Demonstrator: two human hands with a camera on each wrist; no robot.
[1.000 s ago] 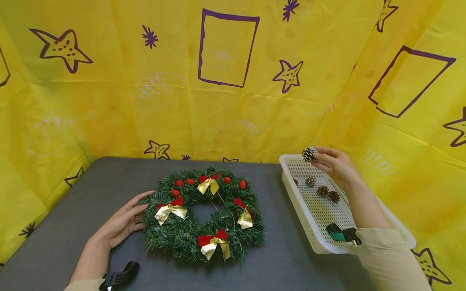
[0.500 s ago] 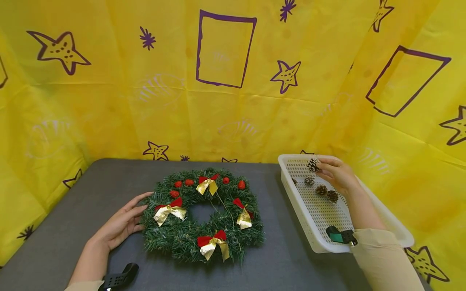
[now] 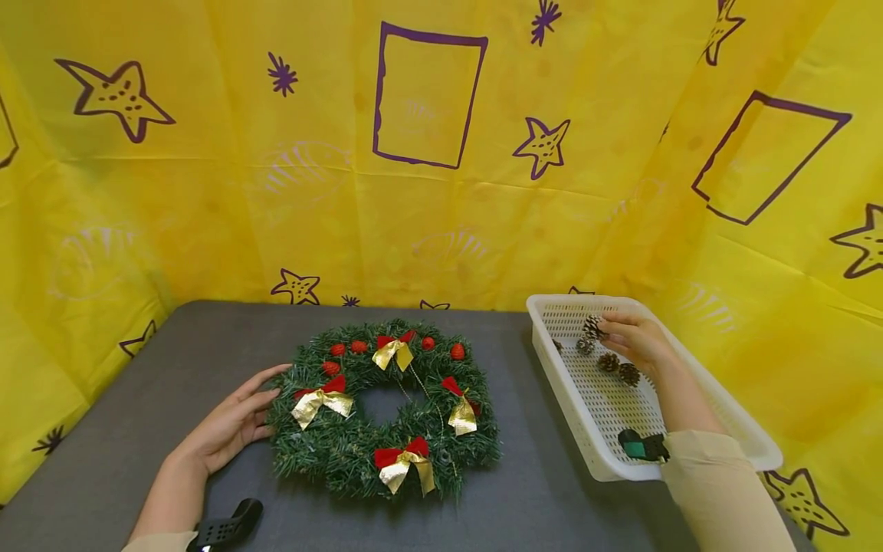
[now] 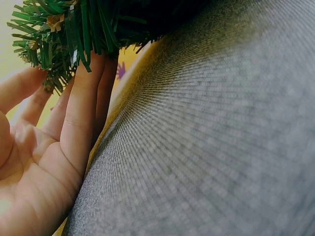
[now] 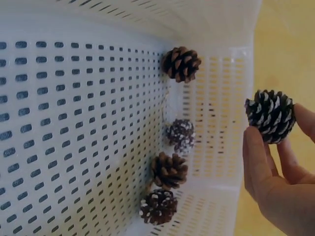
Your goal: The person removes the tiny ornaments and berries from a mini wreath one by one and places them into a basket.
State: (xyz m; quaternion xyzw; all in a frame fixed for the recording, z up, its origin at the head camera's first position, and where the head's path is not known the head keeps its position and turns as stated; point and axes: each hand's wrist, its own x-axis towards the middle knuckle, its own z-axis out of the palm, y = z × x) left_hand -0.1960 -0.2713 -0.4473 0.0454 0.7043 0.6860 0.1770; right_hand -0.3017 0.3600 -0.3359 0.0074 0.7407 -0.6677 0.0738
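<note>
A white perforated basket stands on the right of the grey table. Four loose cones lie in it: a brown one set apart, a frosted one, another brown one and a white-flecked one beside that. Above its far end, the right hand has its grip closed between thumb and fingers on a pale-tipped cone. The wreath, bearing four red-and-gold bows and red berries, lies left of the basket; the left hand touches its left edge, grip loose, fingers extended.
</note>
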